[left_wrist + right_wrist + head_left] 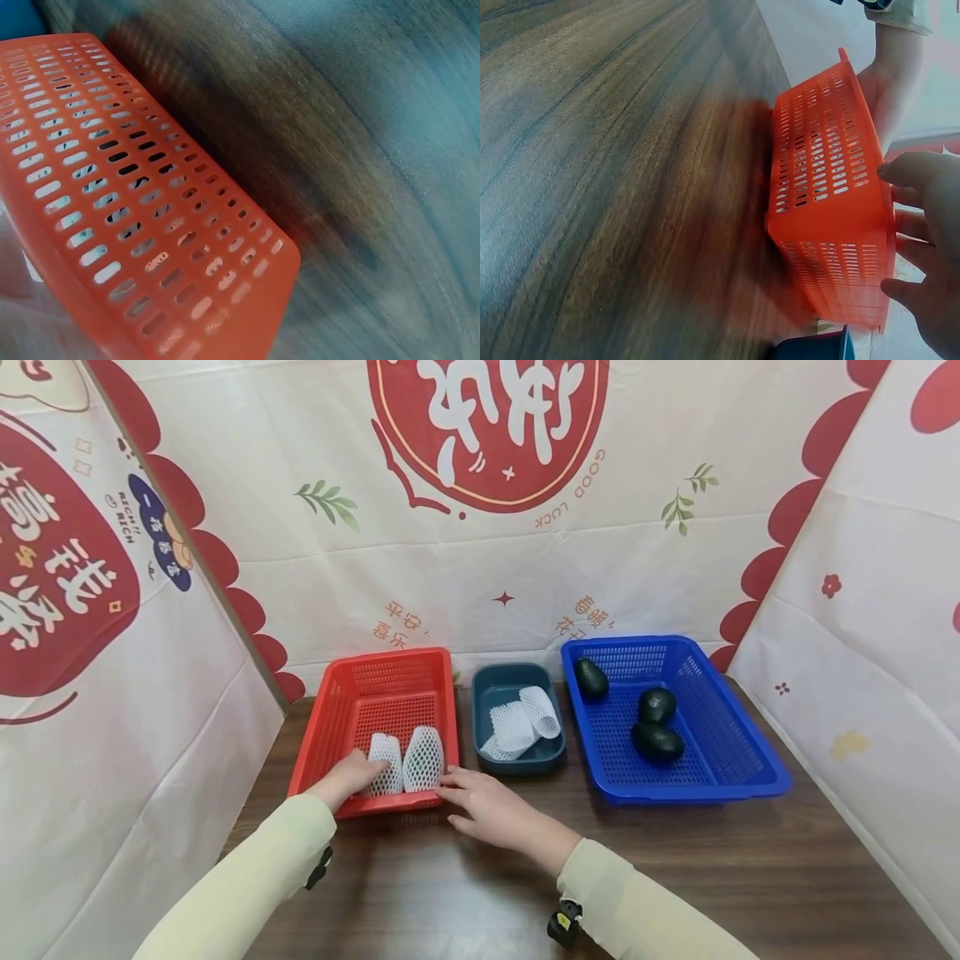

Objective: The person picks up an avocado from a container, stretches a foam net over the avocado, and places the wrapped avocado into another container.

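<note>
Two avocados in white foam nets stand side by side at the front of a red basket (337, 702). My left hand (348, 779) reaches over the basket's front left and holds the left netted avocado (386, 768), thumb across its front. Beside it, the right netted avocado (423, 760) leans near the corner. My right hand (491, 806) is at the basket's front right corner, fingers spread, fingertips at the rim. In the left wrist view the basket wall (150, 195) hides most of the left hand. The right wrist view shows the right hand (930, 240) with loosely extended fingers.
A dark teal bin (517, 767) with several loose white foam nets (517, 722) stands right of the red basket. Farther right, a blue basket (720, 727) holds three bare dark green avocados (657, 743). Printed cloth (480, 568) walls in the wooden table (420, 893).
</note>
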The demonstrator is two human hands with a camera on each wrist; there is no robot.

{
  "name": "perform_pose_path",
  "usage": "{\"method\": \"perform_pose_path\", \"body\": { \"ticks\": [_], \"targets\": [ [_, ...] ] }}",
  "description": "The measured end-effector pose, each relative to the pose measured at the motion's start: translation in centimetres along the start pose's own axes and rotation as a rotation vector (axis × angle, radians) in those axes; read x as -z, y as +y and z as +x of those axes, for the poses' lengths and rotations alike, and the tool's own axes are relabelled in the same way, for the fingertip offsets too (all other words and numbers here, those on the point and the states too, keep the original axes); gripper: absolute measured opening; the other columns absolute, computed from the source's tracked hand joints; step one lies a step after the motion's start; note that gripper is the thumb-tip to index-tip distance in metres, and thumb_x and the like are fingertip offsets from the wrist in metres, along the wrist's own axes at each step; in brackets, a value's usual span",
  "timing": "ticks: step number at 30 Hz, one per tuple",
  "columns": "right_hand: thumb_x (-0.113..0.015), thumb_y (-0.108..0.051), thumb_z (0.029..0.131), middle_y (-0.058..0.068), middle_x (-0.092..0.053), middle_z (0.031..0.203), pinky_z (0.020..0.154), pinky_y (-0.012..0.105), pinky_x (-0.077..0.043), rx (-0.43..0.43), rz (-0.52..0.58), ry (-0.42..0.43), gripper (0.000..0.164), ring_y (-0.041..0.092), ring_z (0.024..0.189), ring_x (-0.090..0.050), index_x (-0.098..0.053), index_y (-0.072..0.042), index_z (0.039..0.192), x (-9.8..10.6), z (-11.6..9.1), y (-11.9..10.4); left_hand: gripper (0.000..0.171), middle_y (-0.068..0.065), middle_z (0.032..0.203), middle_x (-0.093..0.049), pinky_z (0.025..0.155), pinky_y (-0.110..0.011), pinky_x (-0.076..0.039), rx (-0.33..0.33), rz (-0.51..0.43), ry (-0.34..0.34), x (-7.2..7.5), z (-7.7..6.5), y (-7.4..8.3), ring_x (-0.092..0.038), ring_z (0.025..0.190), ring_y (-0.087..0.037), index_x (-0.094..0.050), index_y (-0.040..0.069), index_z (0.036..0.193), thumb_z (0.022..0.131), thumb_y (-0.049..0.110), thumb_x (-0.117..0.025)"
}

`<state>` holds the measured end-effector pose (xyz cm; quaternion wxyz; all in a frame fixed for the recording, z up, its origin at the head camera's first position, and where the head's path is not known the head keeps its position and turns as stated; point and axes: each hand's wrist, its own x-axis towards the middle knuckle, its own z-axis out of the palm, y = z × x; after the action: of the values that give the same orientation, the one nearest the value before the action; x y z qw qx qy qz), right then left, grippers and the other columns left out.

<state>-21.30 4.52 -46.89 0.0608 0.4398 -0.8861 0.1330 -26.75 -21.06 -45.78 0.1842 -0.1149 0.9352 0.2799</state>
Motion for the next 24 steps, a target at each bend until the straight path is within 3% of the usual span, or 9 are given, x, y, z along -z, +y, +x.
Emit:
{"method": "perform_pose_path", "body": {
  "ticks": [4, 7, 14, 24],
  "targets": [
    [-0.06, -0.031, 0.085, 0.006, -0.047, 0.131, 0.101, 0.037, -0.029, 0.023, -0.001, -0.035, 0.046, 0.022, 0.127, -0.033, -0.052, -0.013, 0.127, 0.5, 0.0, 0.2, 0.061, -0.02, 0.112, -0.05, 0.081, -0.047, -0.045, -0.006, -0.038, 0.043, 0.5, -0.6, 0.1, -0.051, 0.092, -0.028, -0.034, -0.004, 0.126, 0.087, 0.04, -0.053],
    [-0.059, -0.032, 0.085, 0.006, -0.043, 0.135, 0.102, 0.04, -0.027, 0.024, -0.016, -0.049, 0.046, 0.025, 0.128, -0.03, -0.051, -0.016, 0.128, 1.1, -0.3, 0.6, 0.059, -0.019, 0.117, -0.05, 0.084, -0.049, -0.043, -0.052, -0.078, 0.114, 0.6, -1.2, 1.0, -0.051, 0.097, -0.029, -0.034, 0.0, 0.128, 0.087, 0.039, -0.052],
    [-0.058, -0.039, 0.085, 0.004, -0.038, 0.138, 0.102, 0.049, -0.021, -0.044, -0.087, -0.035, 0.051, 0.028, 0.13, -0.025, -0.048, -0.019, 0.13, 3.1, -2.0, 2.9, 0.057, -0.011, 0.125, -0.049, 0.088, -0.048, -0.04, -0.209, -0.134, 0.265, -0.2, -2.3, 5.2, -0.05, 0.109, -0.025, -0.036, 0.009, 0.132, 0.087, 0.041, -0.051],
    [-0.056, -0.045, 0.083, 0.008, -0.042, 0.135, 0.102, 0.05, -0.02, -0.142, -0.155, 0.065, 0.055, 0.03, 0.126, -0.031, -0.049, -0.018, 0.13, 5.5, -5.5, 7.6, 0.046, -0.004, 0.123, -0.048, 0.088, -0.042, -0.042, -0.36, -0.172, 0.349, -3.2, -4.2, 10.1, -0.048, 0.105, -0.018, -0.046, 0.018, 0.126, 0.087, 0.04, -0.052]
  ]
}}
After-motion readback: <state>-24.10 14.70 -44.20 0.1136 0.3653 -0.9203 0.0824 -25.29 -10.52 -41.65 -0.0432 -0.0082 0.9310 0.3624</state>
